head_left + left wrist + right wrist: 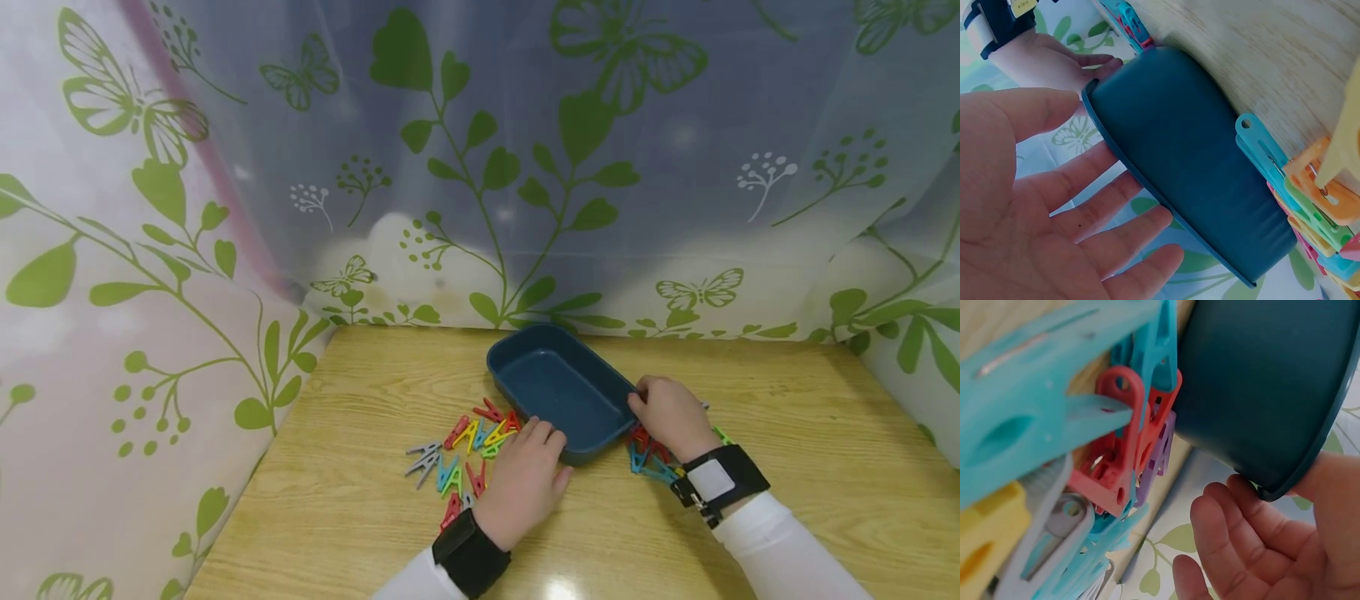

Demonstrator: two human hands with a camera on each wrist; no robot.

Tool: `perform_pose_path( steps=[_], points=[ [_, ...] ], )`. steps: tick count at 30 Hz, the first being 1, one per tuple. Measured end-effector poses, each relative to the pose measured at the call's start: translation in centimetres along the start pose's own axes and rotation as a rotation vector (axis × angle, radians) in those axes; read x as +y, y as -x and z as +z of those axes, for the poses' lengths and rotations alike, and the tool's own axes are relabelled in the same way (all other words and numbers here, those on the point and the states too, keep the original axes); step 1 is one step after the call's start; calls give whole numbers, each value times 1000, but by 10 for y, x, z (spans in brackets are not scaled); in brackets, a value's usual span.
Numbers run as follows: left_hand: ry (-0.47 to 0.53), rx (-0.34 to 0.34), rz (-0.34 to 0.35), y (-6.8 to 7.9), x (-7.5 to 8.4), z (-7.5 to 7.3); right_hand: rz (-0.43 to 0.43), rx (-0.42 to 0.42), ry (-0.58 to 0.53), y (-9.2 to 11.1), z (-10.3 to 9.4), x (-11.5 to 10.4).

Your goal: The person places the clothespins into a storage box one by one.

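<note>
A dark blue plastic basin [551,379], bare inside, stands at an angle on the wooden table. My right hand [673,417] pinches the rim at its right corner, thumb over the edge and fingertips [1244,487] below the rim outside. At the near side, my left hand [525,479] touches the rim with spread, fairly straight fingers [1129,244]; its thumb lies apart from them. Colourful clothespins [472,437] lie scattered left of the basin, partly hidden by the left hand. More clothespins [648,454] lie beneath and beside the right hand.
The wooden table [360,375] meets a patterned curtain [465,208] at the back, close behind the basin's far end. Another stretch of the curtain [150,333] hangs along the left edge. Both wrists wear black straps [472,554].
</note>
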State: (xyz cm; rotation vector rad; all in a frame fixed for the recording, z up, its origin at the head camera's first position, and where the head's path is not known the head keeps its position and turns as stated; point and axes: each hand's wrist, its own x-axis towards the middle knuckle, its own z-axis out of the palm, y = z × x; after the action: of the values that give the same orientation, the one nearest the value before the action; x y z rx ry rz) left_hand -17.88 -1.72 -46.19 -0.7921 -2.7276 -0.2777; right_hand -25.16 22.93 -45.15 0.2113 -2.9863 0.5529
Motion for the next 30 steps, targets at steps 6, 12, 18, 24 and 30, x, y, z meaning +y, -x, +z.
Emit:
perform_pose_path(
  steps=[6, 12, 18, 24, 30],
  points=[
    [-5, 40, 18, 1, -5, 0, 11, -10, -7, 8, 1, -1],
    [14, 72, 37, 3, -8, -2, 3, -8, -16, 15, 3, -1],
    [57, 55, 28, 6, -11, -5, 10, 3, -50, 23, 4, -1],
    [51, 82, 22, 8, -12, -6, 6, 7, -102, 33, 5, -4],
    [29, 65, 29, 10, -15, -8, -3, 17, -108, 45, 5, -8]
  ],
)
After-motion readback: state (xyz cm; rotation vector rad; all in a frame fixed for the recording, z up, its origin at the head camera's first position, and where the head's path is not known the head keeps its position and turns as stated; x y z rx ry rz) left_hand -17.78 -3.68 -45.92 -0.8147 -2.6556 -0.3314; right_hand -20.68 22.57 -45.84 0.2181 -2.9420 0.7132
